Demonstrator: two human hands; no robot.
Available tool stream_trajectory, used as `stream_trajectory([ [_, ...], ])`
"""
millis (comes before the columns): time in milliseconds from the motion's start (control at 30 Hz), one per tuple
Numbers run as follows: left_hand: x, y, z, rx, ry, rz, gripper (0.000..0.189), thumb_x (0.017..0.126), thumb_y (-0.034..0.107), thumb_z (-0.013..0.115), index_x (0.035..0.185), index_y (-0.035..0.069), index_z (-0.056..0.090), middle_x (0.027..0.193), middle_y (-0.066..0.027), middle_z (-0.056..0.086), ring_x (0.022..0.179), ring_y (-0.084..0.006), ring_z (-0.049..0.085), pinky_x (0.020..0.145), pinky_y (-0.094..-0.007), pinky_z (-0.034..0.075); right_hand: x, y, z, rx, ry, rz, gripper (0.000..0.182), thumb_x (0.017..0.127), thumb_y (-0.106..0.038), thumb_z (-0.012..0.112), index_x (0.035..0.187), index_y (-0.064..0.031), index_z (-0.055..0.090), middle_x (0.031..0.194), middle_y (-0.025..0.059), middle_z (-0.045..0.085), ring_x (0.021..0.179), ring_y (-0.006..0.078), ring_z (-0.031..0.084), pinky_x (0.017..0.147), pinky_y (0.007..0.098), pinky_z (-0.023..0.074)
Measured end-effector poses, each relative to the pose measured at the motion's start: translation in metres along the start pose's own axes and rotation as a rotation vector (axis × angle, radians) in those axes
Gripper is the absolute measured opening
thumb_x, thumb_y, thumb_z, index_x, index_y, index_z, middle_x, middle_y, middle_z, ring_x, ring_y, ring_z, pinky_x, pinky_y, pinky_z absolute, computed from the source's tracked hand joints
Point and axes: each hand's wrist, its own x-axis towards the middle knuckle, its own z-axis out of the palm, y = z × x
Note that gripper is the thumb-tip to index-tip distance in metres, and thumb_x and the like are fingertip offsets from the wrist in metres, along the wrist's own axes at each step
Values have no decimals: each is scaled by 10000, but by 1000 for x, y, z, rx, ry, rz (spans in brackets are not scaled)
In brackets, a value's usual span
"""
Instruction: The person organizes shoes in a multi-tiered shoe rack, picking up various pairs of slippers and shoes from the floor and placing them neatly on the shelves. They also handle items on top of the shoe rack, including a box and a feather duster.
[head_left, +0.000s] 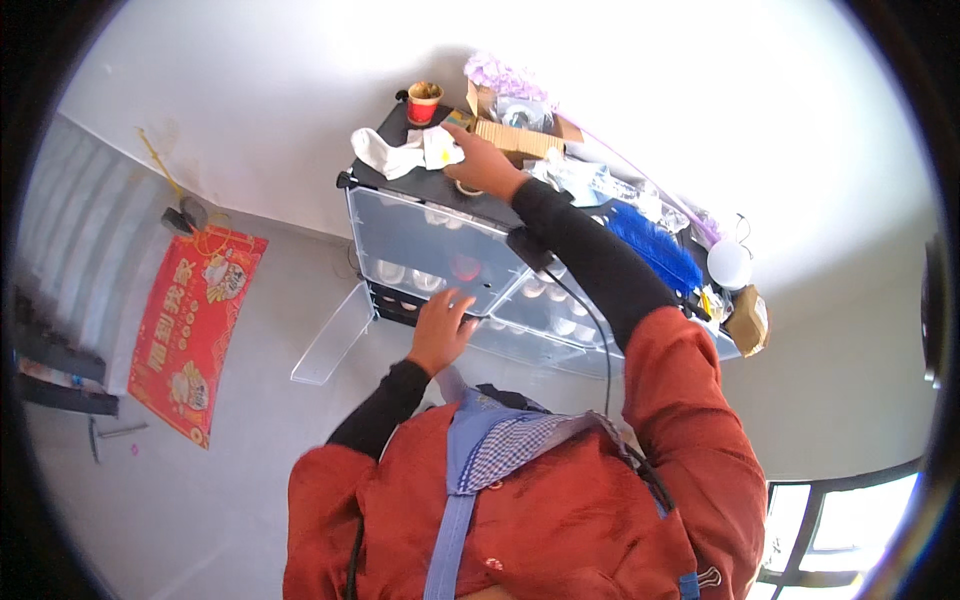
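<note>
My right hand (484, 163) reaches over the black top of a shoe cabinet (427, 184), its fingers at a white piece with a yellow mark (444, 148); whether they grip it cannot be told. A white sock-like cloth (384, 154) lies just left of that piece. Behind them stands a red paper cup (423, 103), and a roll of tape (469, 189) is partly hidden below my right hand. My left hand (442, 330), fingers apart and holding nothing, is before the cabinet's clear door panels (420, 247). Shoes show dimly through the panels.
One clear door (332, 334) stands open at the lower left. Along the top are an open cardboard box (517, 139), plastic bags (585, 180), a blue feathery duster (652, 244) and a white globe (729, 264). A black cable hangs in front. A red mat (195, 330) lies on the floor.
</note>
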Motion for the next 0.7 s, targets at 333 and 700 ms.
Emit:
stream_trajectory([
  [333,-305,-66,-68,-263,195,-1020,280,876,122,630,1139,25,614,1049,-122,659,905,-202,656,819,-328,517,61,38,85,-63,-16,495,980,761,-363,720,1479,-31,141,1234,343,544,1102,461,588,930,502,489],
  [700,-319,-97,-57,-601,384,-1025,297,901,113,632,1172,6,575,1034,-74,611,853,-150,615,725,-280,531,68,-9,42,137,411,18,319,749,-119,670,1013,-25,518,912,226,626,892,442,600,752,492,485],
])
